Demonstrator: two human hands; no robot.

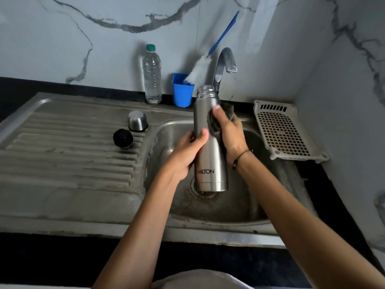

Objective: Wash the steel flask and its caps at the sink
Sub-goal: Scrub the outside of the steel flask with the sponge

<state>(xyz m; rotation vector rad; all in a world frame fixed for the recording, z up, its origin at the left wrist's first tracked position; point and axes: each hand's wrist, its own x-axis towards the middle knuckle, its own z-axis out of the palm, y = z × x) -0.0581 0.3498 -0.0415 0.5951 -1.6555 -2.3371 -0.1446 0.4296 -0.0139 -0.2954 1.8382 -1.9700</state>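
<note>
- Pale cloth at bottom edge of the view, closest to the lens; both bare forearms reach forward from it over the sink.
- Left hand: fingers and thumb curled round the middle of the steel flask, gripping it from the left side.
- Right hand: clasps a dark scrub pad and presses it against the flask's upper body; thumb lies on the pad. Dark cord on the wrist.
- Flask: held nearly upright above the basin, base over the drain, mouth open and uncapped, just below and left of the tap. No water visible from the spout.
- Steel cap: stands mouth-down on the ribbed drainboard, left of the basin.
- Black inner cap: on the drainboard, just in front of the steel cap, apart from it.
- Back ledge: clear plastic water bottle; beside it a blue cup holding a bottle brush, blue handle leaning on the wall.
- Right of basin: perforated plastic tray, lying on the dark counter.
</note>
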